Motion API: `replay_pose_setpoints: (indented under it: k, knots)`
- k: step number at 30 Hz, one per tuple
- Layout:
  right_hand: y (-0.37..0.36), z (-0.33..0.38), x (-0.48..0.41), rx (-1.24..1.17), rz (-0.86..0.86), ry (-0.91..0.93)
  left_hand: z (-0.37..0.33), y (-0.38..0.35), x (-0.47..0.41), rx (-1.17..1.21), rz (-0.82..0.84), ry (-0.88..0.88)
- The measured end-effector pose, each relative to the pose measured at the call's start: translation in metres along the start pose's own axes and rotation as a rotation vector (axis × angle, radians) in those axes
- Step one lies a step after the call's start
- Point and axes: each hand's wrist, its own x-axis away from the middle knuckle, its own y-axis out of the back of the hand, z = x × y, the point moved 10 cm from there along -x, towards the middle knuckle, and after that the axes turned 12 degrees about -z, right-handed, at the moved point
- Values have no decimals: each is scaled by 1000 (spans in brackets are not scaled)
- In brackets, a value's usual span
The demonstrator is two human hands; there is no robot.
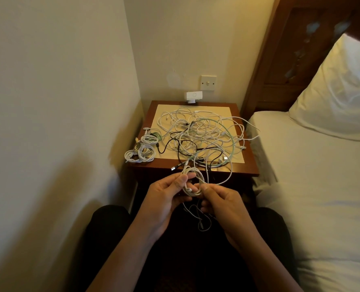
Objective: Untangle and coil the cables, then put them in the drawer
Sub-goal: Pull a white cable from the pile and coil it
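Between left hand and right hand, white cable coil, pinched

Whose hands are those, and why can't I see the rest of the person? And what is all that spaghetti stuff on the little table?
The camera sits on the person's head and looks down, so you see only their arms and hands, just as you see your own. The left hand and the right hand both hold a white cable, looped into a small coil. In front of them is a bedside table with a cream mat on it. On the mat lies a big tangle of cables, white, black and pale green. At the table's left edge sit some coiled bundles, already tidy. The bed is on the right.
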Motion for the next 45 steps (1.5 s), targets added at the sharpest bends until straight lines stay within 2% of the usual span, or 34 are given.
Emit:
replay_pose_setpoints:
  k: [4, 9, 14, 17, 19, 22, 25, 30, 35, 38, 45]
  knots:
    - [2, 14, 5, -14, 73, 85, 3, 0, -1, -21, 48, 32]
    - [0, 14, 4, 29, 122, 38, 6, -1, 2, -158, 97, 37]
    - [-8, -3, 6, -106, 177, -99, 15, 10, -2, 45, 67, 205]
    - [-4, -3, 5, -114, 136, -64, 22, 7, 2, 131, 118, 261]
    - [-3, 2, 5, -46, 124, 24, 24, 5, 5, 102, 148, 256]
    - [-1, 11, 7, 152, 87, 208, 26, 6, 6, -33, 163, 200]
    - [0, 15, 8, 165, 67, 255, 26, 6, 9, -124, 187, 162]
    - [0, 1, 4, 111, 90, 111, 17, 17, 4, -355, 63, -11]
    - [-5, -8, 3, -40, 150, -14, -2, 22, 1, -275, -82, -167]
    - [-5, -15, 1, -180, 161, -119, -8, 27, 1, -325, -159, -271]
    - [-1, -7, 2, -71, 152, -37, -14, 14, 14, -583, -135, -459]
